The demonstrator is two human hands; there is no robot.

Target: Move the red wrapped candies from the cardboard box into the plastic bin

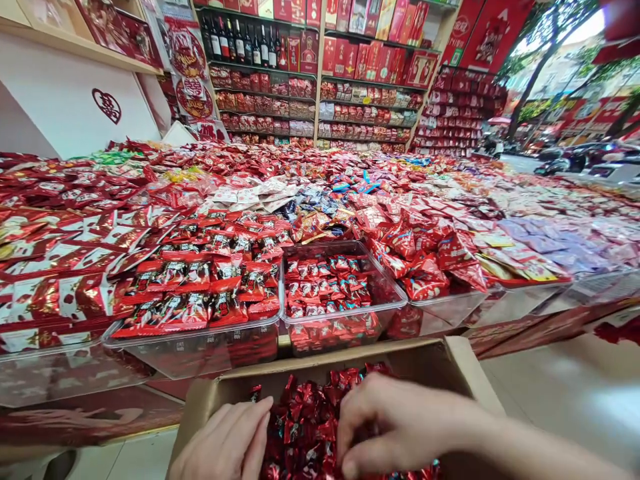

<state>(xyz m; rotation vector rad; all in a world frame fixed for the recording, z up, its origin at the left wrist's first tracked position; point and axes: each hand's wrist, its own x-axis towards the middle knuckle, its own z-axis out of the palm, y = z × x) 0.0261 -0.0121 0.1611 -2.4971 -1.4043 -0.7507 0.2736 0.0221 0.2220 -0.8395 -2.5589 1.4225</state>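
An open cardboard box (475, 377) at the bottom centre holds a heap of small red-wrapped candies (305, 427). Over the box's left side is my left hand (225, 443), its fingers together beside the candies; whether it holds anything is hidden. My right hand (387, 423) reaches in from the right, fingers curled down on the candies, and what it grips cannot be made out. Just beyond the box, a clear plastic bin (345, 311) contains small red candies (327, 283) at a lower level than the packets in the neighbouring bins.
Left of the clear bin, another bin (200, 337) is piled with red and black packets. Red pouches (430, 260) fill the bin on its right. Many more sweets spread behind, up to shelves (317, 73) with bottles and boxes. Tiled floor (545, 380) shows at the lower right.
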